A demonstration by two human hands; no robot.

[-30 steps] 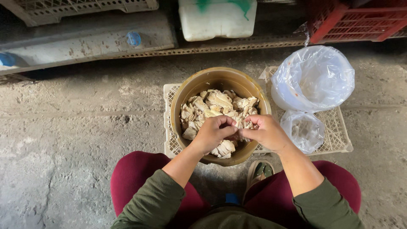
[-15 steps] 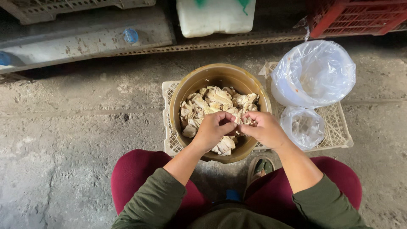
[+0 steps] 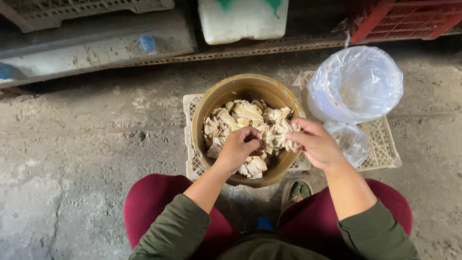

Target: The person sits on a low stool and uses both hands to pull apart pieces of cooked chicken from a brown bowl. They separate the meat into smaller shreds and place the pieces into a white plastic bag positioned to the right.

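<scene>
Two hands, right hand (image 3: 315,144) fingers pinching pale shreds (image 3: 284,131), left hand (image 3: 239,147) in bowl (image 3: 226,91), concrete floor (image 3: 86,144).

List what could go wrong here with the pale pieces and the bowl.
1. The right hand pinches a pale piece right over the bowl's rim; it may drop onto the crate or the concrete floor.
2. The piled bowl sits on a slatted crate; pressing from the left hand might tip it.

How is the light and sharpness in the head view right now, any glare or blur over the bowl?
Head view: soft daylight, bowl and both hands sharp; glare on the plastic bag; the shelf at the top is in shadow; edges bend from the wide lens.
</scene>
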